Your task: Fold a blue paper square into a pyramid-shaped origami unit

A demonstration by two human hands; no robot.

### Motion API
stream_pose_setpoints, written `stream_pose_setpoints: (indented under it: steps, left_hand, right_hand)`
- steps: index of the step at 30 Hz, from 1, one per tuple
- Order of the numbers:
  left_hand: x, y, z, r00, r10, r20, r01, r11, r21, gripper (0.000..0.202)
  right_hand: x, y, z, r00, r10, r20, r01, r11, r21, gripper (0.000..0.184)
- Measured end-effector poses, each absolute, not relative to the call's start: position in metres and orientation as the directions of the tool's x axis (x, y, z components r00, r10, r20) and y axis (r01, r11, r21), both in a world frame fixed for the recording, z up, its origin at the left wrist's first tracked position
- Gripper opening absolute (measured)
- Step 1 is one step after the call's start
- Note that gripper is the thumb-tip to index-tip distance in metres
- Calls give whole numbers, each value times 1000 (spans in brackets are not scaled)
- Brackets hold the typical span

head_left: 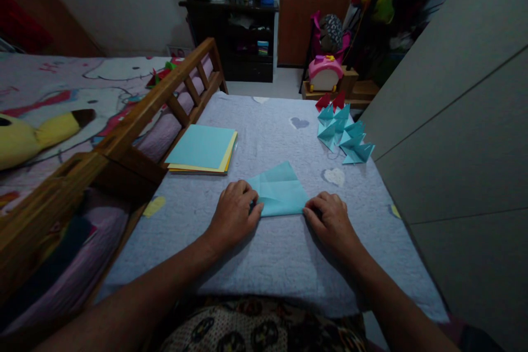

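A light blue sheet of origami paper [280, 187], creased and folded along its near edge, lies on the cloth-covered surface before me. My left hand [237, 209] grips its left corner, thumb along the near edge and fingers curled over the paper. At the near right corner, my right hand [330, 217] pinches the paper between thumb and fingers. The parts of the corners under my fingers are hidden.
A stack of coloured paper [202, 147], blue on top, lies to the left. Several folded blue paper pieces [344, 135] and red paper pieces [330, 102] stand at the back right. A wooden rail [157, 104] borders the left, a pale cabinet [466, 121] the right.
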State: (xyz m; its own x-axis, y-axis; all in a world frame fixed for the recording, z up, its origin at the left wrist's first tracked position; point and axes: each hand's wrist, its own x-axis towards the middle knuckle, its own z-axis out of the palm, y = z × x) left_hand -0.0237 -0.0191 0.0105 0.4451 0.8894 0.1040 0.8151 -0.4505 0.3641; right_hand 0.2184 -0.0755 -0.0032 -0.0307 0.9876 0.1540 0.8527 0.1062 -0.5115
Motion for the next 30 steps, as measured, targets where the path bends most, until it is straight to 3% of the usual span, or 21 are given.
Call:
stream_pose_setpoints:
  steps: [11,30]
  left_hand:
    - [-18,-16,8,336,938,87,871,-345,349,14]
    - [-15,-16,7,295,953,66,887,-299,352,11]
  right_hand:
    - [217,-75,-6,-12,983,185,875,100,-474,10]
    - [217,-73,-7,-11,984,180,872,98,-480,10]
